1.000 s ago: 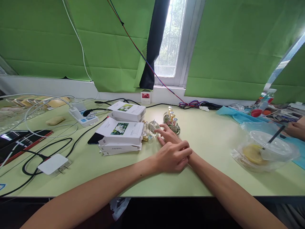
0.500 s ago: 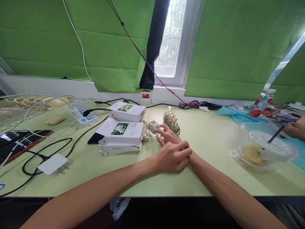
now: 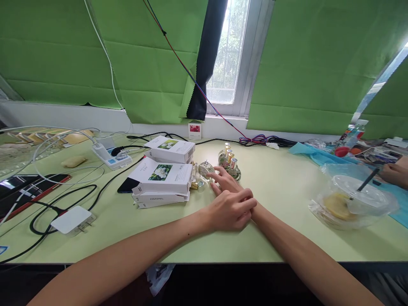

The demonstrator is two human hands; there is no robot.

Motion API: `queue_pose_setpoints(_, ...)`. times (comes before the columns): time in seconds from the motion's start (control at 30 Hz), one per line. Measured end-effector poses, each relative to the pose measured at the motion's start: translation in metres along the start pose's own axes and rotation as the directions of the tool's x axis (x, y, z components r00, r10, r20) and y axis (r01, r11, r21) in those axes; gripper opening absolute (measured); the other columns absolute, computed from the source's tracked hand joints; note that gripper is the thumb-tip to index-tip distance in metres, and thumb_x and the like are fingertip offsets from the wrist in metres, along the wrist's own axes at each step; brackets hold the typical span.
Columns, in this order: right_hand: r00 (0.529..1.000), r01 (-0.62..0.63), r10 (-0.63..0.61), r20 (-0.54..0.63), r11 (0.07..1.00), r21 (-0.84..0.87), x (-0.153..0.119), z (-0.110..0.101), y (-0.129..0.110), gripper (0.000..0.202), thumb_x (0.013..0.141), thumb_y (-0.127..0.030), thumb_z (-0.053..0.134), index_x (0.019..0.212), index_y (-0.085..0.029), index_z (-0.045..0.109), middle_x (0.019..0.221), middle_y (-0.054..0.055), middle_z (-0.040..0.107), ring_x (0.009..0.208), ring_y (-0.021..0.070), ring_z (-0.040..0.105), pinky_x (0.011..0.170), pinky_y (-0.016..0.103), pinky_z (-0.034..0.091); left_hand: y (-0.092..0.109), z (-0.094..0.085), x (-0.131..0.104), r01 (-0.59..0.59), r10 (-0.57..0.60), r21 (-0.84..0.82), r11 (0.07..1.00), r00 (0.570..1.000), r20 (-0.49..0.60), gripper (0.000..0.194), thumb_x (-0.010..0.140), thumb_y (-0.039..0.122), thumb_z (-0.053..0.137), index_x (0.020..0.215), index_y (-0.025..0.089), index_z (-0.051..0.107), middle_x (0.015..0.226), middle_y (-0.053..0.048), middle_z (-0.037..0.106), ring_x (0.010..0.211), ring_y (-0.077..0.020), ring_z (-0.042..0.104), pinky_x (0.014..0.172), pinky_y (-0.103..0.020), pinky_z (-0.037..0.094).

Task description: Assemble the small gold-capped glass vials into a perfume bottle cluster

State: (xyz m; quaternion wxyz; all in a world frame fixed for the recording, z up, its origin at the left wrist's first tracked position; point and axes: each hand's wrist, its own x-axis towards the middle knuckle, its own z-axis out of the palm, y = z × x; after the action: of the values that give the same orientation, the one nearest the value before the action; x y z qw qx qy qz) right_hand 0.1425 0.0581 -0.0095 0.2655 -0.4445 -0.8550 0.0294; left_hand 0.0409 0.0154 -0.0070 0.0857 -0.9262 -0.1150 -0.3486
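My left hand [image 3: 230,209] lies across my right wrist, its fingers curled over it. Beyond it, my right hand [image 3: 227,180] rests low over the table with its fingers apart. The index fingertip is at the side of a round clear glass perfume bottle [image 3: 205,170]; whether it touches cannot be made out. Behind that hand stand several small bottles with gold and silver caps [image 3: 231,160], partly hidden by it. Left of the round bottle are another glass bottle with gold parts [image 3: 194,175] and white boxes with a flower picture [image 3: 165,176], stacked.
Another white flower box [image 3: 170,146] lies behind the stack. At left are a power strip [image 3: 111,157], a white charger [image 3: 72,219] and tangled cables. A lidded cup in a plastic bag [image 3: 353,199] stands at right, near another person's hand [image 3: 395,172].
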Motion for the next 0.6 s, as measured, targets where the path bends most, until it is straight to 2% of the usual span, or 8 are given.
queue_pose_setpoints(0.2, 0.998, 0.064, -0.066, -0.024, 0.995, -0.079, -0.001, -0.001, -0.004, 0.047, 0.087, -0.012, 0.063, 0.133, -0.023, 0.058, 0.144, 0.017, 0.048, 0.097, 0.0213, 0.069, 0.086, 0.03, 0.058, 0.0, 0.0, 0.0, -0.004, 0.004, -0.01, 1.0, 1.0, 0.0, 0.014, 0.086, 0.015, 0.042, 0.085, 0.017, 0.056, 0.091, -0.006, 0.058, 0.067, -0.0128, 0.05, 0.051, -0.027, 0.042)
queue_pose_setpoints(0.3, 0.994, 0.109, -0.111, -0.018, 0.989, -0.098, -0.002, -0.002, -0.006, 0.048, 0.087, -0.013, 0.065, 0.133, -0.022, 0.058, 0.135, 0.018, 0.055, 0.117, 0.0261, 0.063, 0.095, 0.03, 0.057, 0.0, 0.0, 0.0, 0.007, -0.007, -0.019, 1.0, 1.0, 0.018, 0.015, 0.086, 0.015, 0.041, 0.085, 0.016, 0.056, 0.091, -0.006, 0.058, 0.066, -0.0127, 0.049, 0.052, -0.027, 0.043)
queue_pose_setpoints(0.4, 0.992, 0.115, -0.119, -0.044, 0.989, -0.088, -0.003, -0.003, -0.008, 0.049, 0.086, -0.012, 0.067, 0.132, -0.026, 0.059, 0.13, 0.014, 0.06, 0.13, 0.0266, 0.055, 0.099, 0.03, 0.056, 0.0, 0.0, 0.0, 0.004, -0.004, -0.02, 1.0, 1.0, 0.015, 0.015, 0.086, 0.015, 0.041, 0.086, 0.016, 0.056, 0.091, -0.006, 0.058, 0.066, -0.0128, 0.049, 0.051, -0.027, 0.043)
queue_pose_setpoints(0.5, 0.993, 0.082, -0.088, -0.075, 0.994, -0.076, -0.004, -0.004, -0.01, 0.046, 0.086, -0.015, 0.069, 0.13, -0.029, 0.062, 0.132, 0.012, 0.059, 0.132, 0.0273, 0.053, 0.1, 0.032, 0.056, 0.0, 0.001, 0.0, -0.002, 0.002, -0.017, 1.0, 1.0, 0.004, 0.014, 0.087, 0.016, 0.042, 0.086, 0.017, 0.056, 0.091, -0.006, 0.058, 0.067, -0.0129, 0.05, 0.049, -0.027, 0.041)
queue_pose_setpoints(0.6, 0.996, 0.077, -0.079, -0.047, 0.996, -0.052, -0.003, -0.006, -0.012, 0.041, 0.087, -0.02, 0.071, 0.127, -0.029, 0.064, 0.131, 0.012, 0.061, 0.121, 0.0278, 0.061, 0.099, 0.034, 0.057, 0.0, 0.001, 0.0, -0.004, 0.003, -0.013, 1.0, 1.0, -0.003, 0.014, 0.086, 0.016, 0.042, 0.087, 0.017, 0.056, 0.092, -0.006, 0.059, 0.067, -0.0129, 0.051, 0.05, -0.026, 0.04)
